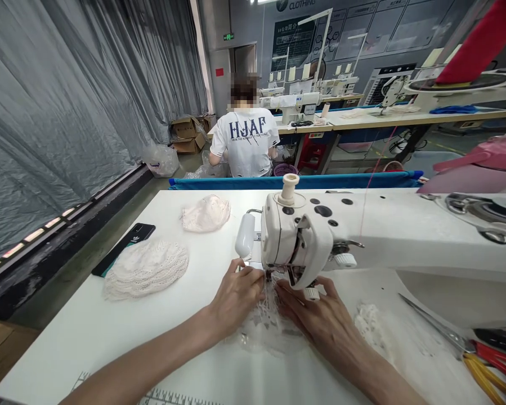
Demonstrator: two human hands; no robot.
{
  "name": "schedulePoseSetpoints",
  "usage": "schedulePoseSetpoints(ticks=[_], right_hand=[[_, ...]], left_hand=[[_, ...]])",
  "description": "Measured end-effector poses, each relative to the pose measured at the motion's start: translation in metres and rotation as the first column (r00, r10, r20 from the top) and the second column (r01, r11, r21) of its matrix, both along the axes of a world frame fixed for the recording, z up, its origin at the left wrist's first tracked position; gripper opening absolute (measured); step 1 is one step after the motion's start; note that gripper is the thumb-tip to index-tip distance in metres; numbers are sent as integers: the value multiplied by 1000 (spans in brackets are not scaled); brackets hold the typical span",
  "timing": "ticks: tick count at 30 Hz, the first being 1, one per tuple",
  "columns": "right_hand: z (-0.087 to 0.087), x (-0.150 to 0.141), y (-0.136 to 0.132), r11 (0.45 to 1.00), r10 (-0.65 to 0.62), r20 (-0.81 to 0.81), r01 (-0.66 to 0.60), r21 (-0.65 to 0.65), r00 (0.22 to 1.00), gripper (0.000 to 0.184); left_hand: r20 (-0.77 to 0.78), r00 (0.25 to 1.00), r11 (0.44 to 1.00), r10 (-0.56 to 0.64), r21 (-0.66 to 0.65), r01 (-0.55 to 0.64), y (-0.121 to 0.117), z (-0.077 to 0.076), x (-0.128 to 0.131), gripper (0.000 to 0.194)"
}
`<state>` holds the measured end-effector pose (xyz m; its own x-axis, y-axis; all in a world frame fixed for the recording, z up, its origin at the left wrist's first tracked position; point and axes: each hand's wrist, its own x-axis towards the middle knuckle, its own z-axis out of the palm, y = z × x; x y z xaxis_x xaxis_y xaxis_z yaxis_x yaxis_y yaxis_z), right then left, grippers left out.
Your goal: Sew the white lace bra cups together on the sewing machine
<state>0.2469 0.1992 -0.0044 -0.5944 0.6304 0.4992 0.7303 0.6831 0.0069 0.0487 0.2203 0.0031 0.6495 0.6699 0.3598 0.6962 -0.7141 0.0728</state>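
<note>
Lace (267,318) beneath the sewing machine head (297,239), hands in tight!
Left hand (238,295) pressing at the head's left, right hand (318,315) at its right, pinch impossible to tell; possible prick or pucker from sheer lace slipping.

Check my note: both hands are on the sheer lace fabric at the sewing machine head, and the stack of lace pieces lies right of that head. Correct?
Not quite: the stack of lace pieces lies left of the sewing machine head, not right, as the head view shows. The rest holds: the left hand and the right hand are both on the sheer lace fabric.
</note>
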Motion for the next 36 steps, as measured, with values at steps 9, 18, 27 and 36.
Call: schedulePoseSetpoints(ticks=[9,18,27,36], right_hand=[[10,0,-10,975,112,-27,-116,-188,993,40],[18,-10,-35,894,316,-39,-311,-321,948,48],[-4,-11,-19,919,191,-396,-305,-249,898,27],[4,-4,-22,887,240,-297,-333,-320,924,21]], left_hand=[[36,997,997,-73,-22,74,-21,4,-5,15],[-10,983,980,-183,-81,182,-56,5,-12,50],[229,971,996,-65,-44,77,-43,-1,-13,25],[106,994,996,-38,89,29,-45,-4,-7,13]])
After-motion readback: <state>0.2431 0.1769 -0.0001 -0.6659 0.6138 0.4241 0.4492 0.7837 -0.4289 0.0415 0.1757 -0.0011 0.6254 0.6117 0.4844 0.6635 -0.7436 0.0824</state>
